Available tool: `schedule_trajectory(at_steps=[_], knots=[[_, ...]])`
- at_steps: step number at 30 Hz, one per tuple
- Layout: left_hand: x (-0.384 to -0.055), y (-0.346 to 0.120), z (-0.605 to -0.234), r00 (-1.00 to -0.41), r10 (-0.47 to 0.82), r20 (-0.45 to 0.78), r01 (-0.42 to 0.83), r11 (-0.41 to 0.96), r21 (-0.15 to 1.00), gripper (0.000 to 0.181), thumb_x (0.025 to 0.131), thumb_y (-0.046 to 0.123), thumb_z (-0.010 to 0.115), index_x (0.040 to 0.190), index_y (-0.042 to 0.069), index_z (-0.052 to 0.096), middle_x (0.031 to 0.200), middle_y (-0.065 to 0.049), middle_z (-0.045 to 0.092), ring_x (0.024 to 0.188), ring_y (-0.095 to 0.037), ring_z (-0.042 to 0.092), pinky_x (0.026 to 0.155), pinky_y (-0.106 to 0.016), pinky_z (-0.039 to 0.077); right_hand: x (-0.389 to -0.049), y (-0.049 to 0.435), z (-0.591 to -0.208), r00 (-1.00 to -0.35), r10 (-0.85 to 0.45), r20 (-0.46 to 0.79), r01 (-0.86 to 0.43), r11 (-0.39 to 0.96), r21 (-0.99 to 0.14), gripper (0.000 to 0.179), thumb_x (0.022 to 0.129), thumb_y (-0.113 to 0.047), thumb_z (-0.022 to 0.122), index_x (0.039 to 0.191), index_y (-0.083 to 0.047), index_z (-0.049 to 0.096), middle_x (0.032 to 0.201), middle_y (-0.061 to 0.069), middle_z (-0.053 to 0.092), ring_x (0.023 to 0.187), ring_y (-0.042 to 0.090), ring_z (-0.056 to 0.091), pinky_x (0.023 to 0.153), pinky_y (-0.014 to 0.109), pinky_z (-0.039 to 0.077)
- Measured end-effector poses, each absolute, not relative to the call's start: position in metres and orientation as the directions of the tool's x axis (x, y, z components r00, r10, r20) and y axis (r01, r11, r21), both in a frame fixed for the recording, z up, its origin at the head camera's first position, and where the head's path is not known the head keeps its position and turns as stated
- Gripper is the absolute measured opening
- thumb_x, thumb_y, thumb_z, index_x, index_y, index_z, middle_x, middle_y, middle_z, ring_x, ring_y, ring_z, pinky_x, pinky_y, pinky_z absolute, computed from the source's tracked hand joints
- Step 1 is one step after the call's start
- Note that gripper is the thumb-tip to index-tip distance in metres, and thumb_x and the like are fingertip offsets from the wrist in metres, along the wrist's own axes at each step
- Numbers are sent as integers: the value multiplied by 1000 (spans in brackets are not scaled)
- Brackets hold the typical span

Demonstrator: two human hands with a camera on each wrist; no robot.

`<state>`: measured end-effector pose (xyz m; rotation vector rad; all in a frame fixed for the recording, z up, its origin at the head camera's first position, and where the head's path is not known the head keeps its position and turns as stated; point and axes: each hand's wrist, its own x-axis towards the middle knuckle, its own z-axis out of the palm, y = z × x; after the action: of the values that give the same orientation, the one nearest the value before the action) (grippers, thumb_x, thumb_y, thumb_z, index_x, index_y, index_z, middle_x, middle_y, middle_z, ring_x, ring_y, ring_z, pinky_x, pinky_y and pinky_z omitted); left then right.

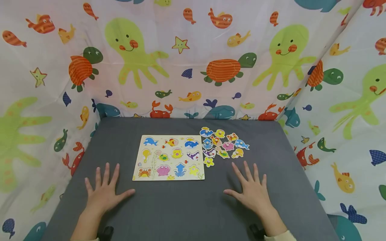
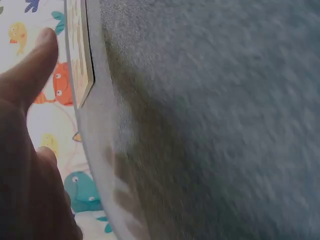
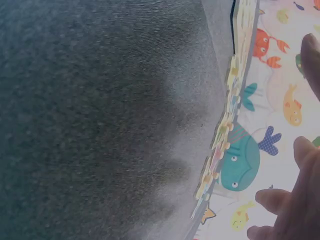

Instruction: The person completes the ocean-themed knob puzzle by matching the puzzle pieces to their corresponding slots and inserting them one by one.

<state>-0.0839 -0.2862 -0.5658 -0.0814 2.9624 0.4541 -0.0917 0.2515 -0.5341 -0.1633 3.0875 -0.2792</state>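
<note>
A wooden puzzle board (image 1: 167,162) with sea-animal pictures lies flat on the grey table. Several loose puzzle pieces (image 1: 228,146), shaped like whales, fish, a crab, a turtle and a star, are gathered along its right side. My left hand (image 1: 102,195) is spread just left of the board's lower left corner, holding nothing. Fingers apart, my right hand (image 1: 253,192) is below the loose pieces and also holds nothing. In the right wrist view the pieces (image 3: 220,142) appear edge-on with small knobs; in the left wrist view the board (image 2: 80,55) shows as a thin edge.
A grey cloth (image 1: 181,211) covers the table. Behind it and along both sides hangs a white curtain (image 1: 181,90) printed with octopuses, turtles, crabs and fish. Dark wrist cameras sit beneath both wrists at the bottom of the head view.
</note>
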Motion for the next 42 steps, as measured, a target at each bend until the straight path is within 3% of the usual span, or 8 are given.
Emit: schedule_trajectory(at_steps=[5, 8, 13, 15, 21, 29, 36, 42], knots=[[-101, -281, -570, -977, 31, -211, -79, 868, 491, 126, 82, 74, 65, 162, 17, -14, 167, -24, -15, 148, -57, -18, 108, -82, 5, -101, 251, -531, -991, -131, 26, -133, 965, -224, 103, 79, -71, 71, 161, -42, 17, 169, 15, 16, 154, 50, 5, 110, 80, 18], [-109, -279, -574, -980, 67, -185, -45, 841, 539, 125, 81, 69, 71, 163, 16, -7, 168, -23, -8, 149, -57, -14, 111, -80, 2, -107, 251, -529, -982, -125, 145, -167, 928, -333, 92, 85, -48, 79, 160, -31, 29, 162, 18, 34, 147, 47, 32, 107, 71, 36], [-115, -276, -579, -983, 99, -155, -4, 831, 556, 121, 80, 63, 76, 164, 14, 4, 169, -22, -3, 150, -57, -11, 111, -80, -3, -120, 252, -533, -943, -19, 333, -219, 788, -575, 58, 85, -12, 82, 139, -10, 61, 126, 15, 69, 105, 31, 71, 84, 44, 60], [-117, -275, -581, -983, 94, -156, -6, 841, 541, 119, 80, 65, 75, 164, 13, 8, 169, -22, 1, 150, -57, -9, 111, -79, -4, -126, 253, -535, -929, 49, 368, -213, 741, -636, 44, 85, -7, 81, 127, -7, 69, 112, 13, 75, 91, 26, 74, 74, 31, 61], [-124, -267, -582, -988, 58, -146, -22, 867, 498, 108, 82, 67, 71, 162, 13, 23, 168, -23, 13, 152, -54, -3, 113, -77, -4, -144, 261, -539, -904, 216, 368, -138, 668, -731, 26, 86, -8, 80, 112, -6, 76, 101, 10, 78, 86, 27, 75, 70, 2, 46], [-120, -262, -589, -991, 35, -132, -27, 896, 444, 99, 86, 67, 67, 161, 15, 28, 167, -23, 14, 152, -53, -1, 115, -75, -2, -163, 270, -544, -917, 269, 294, -58, 640, -766, 28, 89, -11, 78, 117, -7, 74, 104, 7, 77, 92, 22, 72, 70, 3, 45], [-115, -263, -590, -990, 28, -136, -40, 879, 475, 94, 88, 64, 66, 160, 15, 31, 167, -23, 14, 152, -53, -1, 115, -75, -2, -182, 277, -548, -886, 351, 302, -78, 530, -845, 27, 90, -13, 77, 115, -3, 74, 100, 13, 76, 78, 3, 67, 66, 5, 49], [-117, -263, -594, -990, 37, -137, -34, 874, 484, 92, 89, 63, 65, 160, 15, 31, 168, -23, 13, 152, -52, -3, 115, -75, -4, -198, 282, -556, -874, 448, 189, 20, 420, -907, 29, 92, -18, 77, 116, -3, 73, 105, 16, 75, 78, 19, 72, 61, 11, 52]])
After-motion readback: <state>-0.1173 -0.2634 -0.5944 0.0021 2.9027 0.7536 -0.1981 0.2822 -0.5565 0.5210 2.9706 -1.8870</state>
